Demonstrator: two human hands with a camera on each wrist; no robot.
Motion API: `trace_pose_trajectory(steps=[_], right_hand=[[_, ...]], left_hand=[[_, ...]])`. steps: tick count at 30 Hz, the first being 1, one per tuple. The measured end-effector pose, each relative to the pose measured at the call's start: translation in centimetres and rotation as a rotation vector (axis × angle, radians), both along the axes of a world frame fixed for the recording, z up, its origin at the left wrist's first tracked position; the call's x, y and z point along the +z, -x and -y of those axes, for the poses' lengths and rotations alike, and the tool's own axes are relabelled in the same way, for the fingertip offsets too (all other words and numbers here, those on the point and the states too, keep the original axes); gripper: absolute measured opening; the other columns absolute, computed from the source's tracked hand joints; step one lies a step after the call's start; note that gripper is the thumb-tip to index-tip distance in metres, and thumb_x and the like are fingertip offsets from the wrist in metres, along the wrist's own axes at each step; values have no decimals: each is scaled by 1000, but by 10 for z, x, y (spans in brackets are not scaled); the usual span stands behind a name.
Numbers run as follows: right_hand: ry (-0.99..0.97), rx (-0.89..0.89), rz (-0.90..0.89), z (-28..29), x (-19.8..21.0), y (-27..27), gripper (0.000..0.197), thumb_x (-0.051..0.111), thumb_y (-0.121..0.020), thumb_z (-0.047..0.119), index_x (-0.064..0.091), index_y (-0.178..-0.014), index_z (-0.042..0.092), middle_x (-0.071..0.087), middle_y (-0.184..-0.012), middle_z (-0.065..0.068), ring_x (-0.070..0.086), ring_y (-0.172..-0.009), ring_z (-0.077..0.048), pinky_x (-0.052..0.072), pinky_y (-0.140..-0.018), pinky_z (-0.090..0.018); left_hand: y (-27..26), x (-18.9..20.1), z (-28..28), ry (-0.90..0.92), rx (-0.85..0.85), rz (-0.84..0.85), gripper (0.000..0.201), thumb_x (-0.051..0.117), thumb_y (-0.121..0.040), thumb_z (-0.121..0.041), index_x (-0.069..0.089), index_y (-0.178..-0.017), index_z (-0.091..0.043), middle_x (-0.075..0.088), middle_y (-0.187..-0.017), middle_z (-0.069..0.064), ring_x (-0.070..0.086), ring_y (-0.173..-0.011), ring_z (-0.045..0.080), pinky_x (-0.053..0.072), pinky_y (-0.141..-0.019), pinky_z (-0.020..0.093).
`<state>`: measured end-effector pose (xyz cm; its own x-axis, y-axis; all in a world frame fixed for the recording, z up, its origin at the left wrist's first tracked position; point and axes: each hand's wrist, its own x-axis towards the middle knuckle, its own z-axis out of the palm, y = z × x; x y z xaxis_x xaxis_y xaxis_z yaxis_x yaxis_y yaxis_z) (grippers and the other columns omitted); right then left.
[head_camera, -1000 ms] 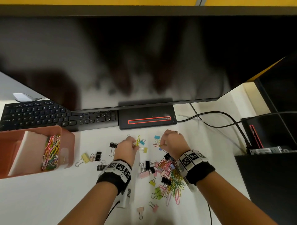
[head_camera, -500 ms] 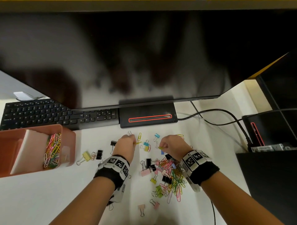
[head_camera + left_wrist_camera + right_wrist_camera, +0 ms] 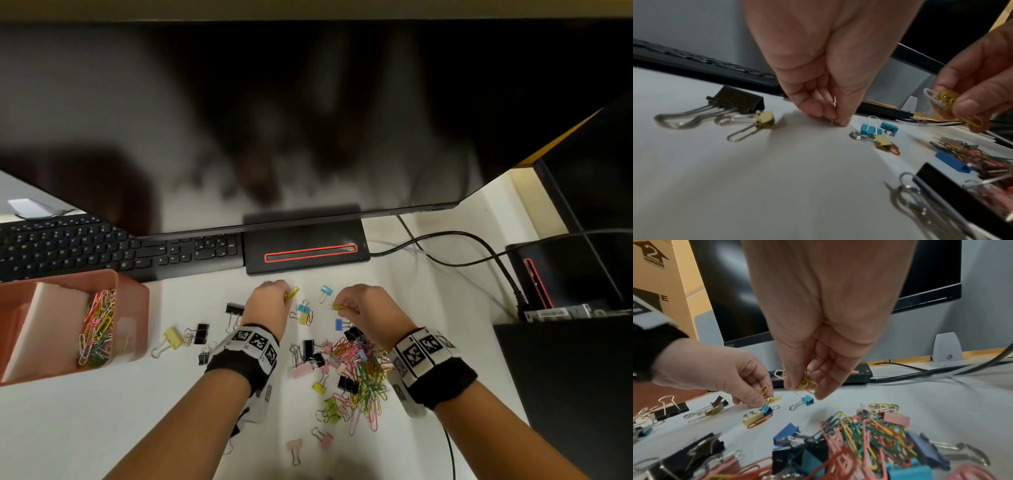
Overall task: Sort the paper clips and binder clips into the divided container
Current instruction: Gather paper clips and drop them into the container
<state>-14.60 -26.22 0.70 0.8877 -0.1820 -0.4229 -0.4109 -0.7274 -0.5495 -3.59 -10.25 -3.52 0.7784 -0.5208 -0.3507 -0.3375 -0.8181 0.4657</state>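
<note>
task partly done. the divided container (image 3: 133, 308) sits at the left of the table (image 3: 171, 428), well apart from both hands; one compartment already has a heap of coloured paper clips (image 3: 97, 329), the other compartments look bare or are hard to see. no binder clips visible inside it, so that half looks not started. a lot is left: a mixed pile of paper clips and binder clips (image 3: 356, 373) lies on the table near the right wrist, plus loose binder clips scattered toward the left, e.g. a black binder clip (image 3: 234, 310) and a yellow binder clip (image 3: 173, 337).

left hand (image 3: 267, 305): fingers (image 3: 842, 120) curled, tips pressed down at the table, pinching yellow paper clips (image 3: 764, 391), one sticking up between thumb and forefinger. how many it holds, cannot tell.

right hand (image 3: 368, 308): raised off the table, fingers (image 3: 791, 382) curled close, pinching a small bunch of paper clips (image 3: 807, 384), mostly yellow with a white one among them.

judgement: gathering stage, both hands collecting paper clips before a trip to the container.
</note>
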Motion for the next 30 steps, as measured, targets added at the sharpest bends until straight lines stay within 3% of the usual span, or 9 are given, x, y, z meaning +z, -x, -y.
trace_pose_trajectory(steps=[4,8,12,16,19,20,22,25,30], right_hand=[[4,6,-17,-1,-1,4,15,56,-89,18,66,-100,17,68,-96,-3,62,-80,-14,50,-73,-23],[-14,22,-16,-6,4,10,11,57,-89,17,67,-93,16,65,-83,-1,63,-73,-16,46,-63,-19],[3,1,24,-13,3,20,11,59,-88,21,66,-96,18,58,-84,6,57,-74,-10,45,-67,-19],[4,-9,43,-21,5,26,10,59,-88,21,66,-96,19,59,-82,6,55,-71,-9,47,-69,-23],[8,-4,92,-37,16,21,14,60,-88,21,66,-100,17,65,-89,0,60,-78,-14,51,-74,-28],[-4,1,115,-46,22,15,15,60,-88,21,66,-101,16,66,-91,-1,61,-79,-15,50,-74,-28],[-18,45,153,-70,38,-5,16,60,-88,21,66,-102,15,67,-94,-2,61,-82,-16,48,-77,-27],[-66,127,258,-123,62,-49,16,60,-87,19,68,-99,14,69,-96,-6,62,-89,-22,46,-84,-31],[-102,213,312,-229,77,-134,16,56,-89,19,68,-98,14,69,-96,-10,63,-90,-26,50,-84,-39]], left_hand=[[-5,-4,5,-118,-98,22,17,49,-91,-14,59,-101,-6,57,-98,12,58,-91,27,45,-78,30],[-8,-6,9,-234,-171,10,19,52,-87,-6,56,-106,-4,53,-108,15,59,-93,28,51,-86,33],[-6,-2,6,-224,-212,-7,25,50,-82,4,55,-104,-5,54,-106,14,57,-95,28,50,-84,32],[2,22,-15,12,-81,-56,17,47,-86,0,60,-91,-8,57,-92,6,55,-85,22,41,-72,24],[7,61,-52,236,62,29,13,59,-84,-7,61,-75,-16,61,-81,-2,54,-72,13,37,-63,12],[5,76,-70,266,105,58,13,62,-82,-9,60,-73,-18,62,-77,-3,55,-69,12,39,-62,14],[-8,102,-110,269,211,120,7,64,-82,-13,62,-77,-17,64,-74,-3,59,-66,14,44,-64,22],[-42,122,-176,196,345,193,3,66,-82,-16,64,-83,-14,64,-74,1,59,-68,18,43,-68,25],[-88,110,-235,-18,377,141,12,71,-77,-24,68,-82,-14,70,-84,3,63,-77,18,44,-75,23]])
